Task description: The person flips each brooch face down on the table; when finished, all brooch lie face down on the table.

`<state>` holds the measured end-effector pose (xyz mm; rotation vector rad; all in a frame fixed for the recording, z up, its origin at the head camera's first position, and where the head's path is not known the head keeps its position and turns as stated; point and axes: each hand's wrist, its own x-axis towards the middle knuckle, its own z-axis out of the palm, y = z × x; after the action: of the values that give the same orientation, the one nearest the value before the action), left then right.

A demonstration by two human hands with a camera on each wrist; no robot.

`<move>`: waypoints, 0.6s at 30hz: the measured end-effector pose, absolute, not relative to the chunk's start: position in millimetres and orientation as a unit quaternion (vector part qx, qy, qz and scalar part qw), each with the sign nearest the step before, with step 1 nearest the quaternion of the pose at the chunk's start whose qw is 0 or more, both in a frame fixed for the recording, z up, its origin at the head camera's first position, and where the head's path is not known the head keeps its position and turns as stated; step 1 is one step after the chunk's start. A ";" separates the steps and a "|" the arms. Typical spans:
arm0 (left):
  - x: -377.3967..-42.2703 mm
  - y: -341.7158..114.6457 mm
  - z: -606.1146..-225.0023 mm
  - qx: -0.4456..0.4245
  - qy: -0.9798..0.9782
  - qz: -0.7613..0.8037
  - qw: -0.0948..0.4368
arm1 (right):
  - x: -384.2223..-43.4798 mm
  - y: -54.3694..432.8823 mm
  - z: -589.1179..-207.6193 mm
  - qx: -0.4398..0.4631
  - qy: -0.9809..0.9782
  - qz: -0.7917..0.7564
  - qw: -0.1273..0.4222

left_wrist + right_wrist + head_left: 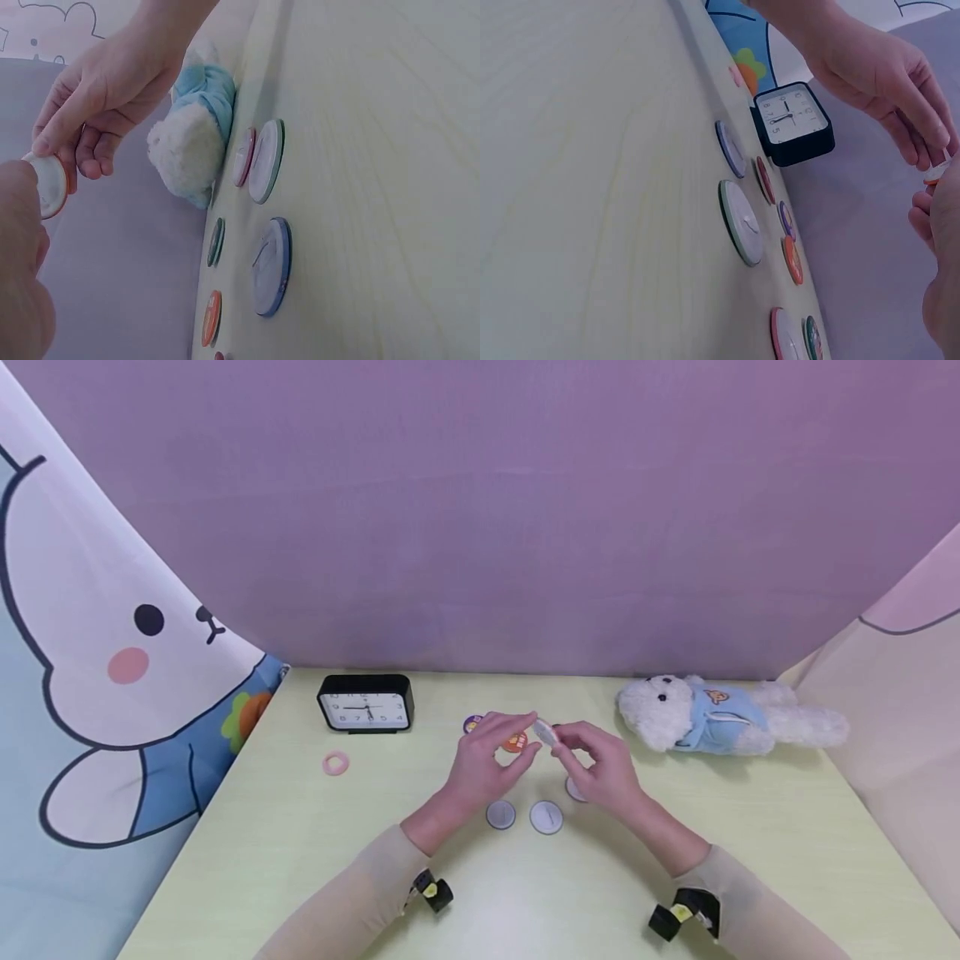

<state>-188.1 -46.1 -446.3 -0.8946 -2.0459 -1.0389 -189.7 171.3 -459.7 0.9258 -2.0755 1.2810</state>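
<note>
Right of the clock (367, 706), the right hand (606, 770) has its fingers clamped on the rim of a badge (546, 732), presumably leaving its faces clear; whether the left hand (482, 763) pinches or merely touches it is unclear
</note>
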 end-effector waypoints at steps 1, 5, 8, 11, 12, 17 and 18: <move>-187.6 -45.5 -445.3 -0.344 -0.782 -0.399 0.333 | -189.2 171.1 -458.9 0.340 -0.763 0.482 0.264; -186.3 -44.7 -446.3 -0.339 -0.789 -0.398 0.322 | -187.5 170.4 -457.0 0.331 -0.747 0.513 0.264; -186.0 -44.5 -449.1 -0.330 -0.799 -0.395 0.312 | -185.8 169.4 -455.5 0.326 -0.740 0.532 0.253; -185.8 -44.3 -450.7 -0.325 -0.804 -0.391 0.308 | -183.9 168.8 -454.1 0.322 -0.739 0.546 0.227; -185.9 -44.3 -451.0 -0.325 -0.805 -0.390 0.307 | -183.5 169.0 -453.8 0.320 -0.741 0.548 0.219; -185.7 -45.4 -450.3 -0.325 -0.813 -0.384 0.293 | -184.1 172.7 -453.9 0.319 -0.760 0.533 0.192; -185.4 -45.9 -450.1 -0.325 -0.815 -0.382 0.290 | -184.6 173.8 -454.2 0.323 -0.763 0.527 0.190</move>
<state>-185.4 -45.9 -450.1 -0.8672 -2.1756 -1.0183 -184.6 173.8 -454.2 0.9065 -2.1451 1.4803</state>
